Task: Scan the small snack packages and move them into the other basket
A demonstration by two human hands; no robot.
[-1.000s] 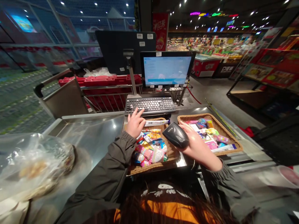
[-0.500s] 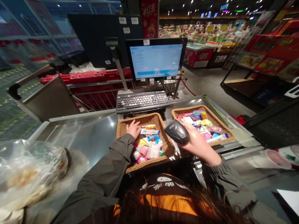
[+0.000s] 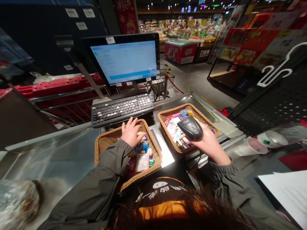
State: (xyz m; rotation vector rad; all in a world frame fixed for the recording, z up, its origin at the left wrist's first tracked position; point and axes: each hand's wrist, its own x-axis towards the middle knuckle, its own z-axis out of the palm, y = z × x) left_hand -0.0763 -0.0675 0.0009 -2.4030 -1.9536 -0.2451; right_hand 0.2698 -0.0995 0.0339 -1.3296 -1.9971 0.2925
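Observation:
My left hand [image 3: 131, 132], fingers spread and holding nothing, hovers over the left wicker basket [image 3: 102, 148]. Small packaged items lie in that basket, among them a pale boxed item [image 3: 143, 162] and blue wrapped pieces; my forearm hides part of them. In my right hand [image 3: 207, 140] is a black handheld barcode scanner [image 3: 190, 127], its head pointing left above the right wicker basket [image 3: 172, 145]. Colourful small packets [image 3: 171, 126] fill this second basket, partly covered by the scanner and hand.
Behind the baskets are a black keyboard [image 3: 123, 108] and a lit monitor [image 3: 127, 60]. A plastic-bagged item [image 3: 18, 199] lies on the metal counter [image 3: 59, 159] at left. On the right are a plastic cup [image 3: 254, 147], paper sheets [image 3: 287, 188] and a white hanger [image 3: 273, 72].
My view has swung to the right. My left hand has risen off the items in its basket with fingers spreading. The scanner has moved from between the baskets to over the right one.

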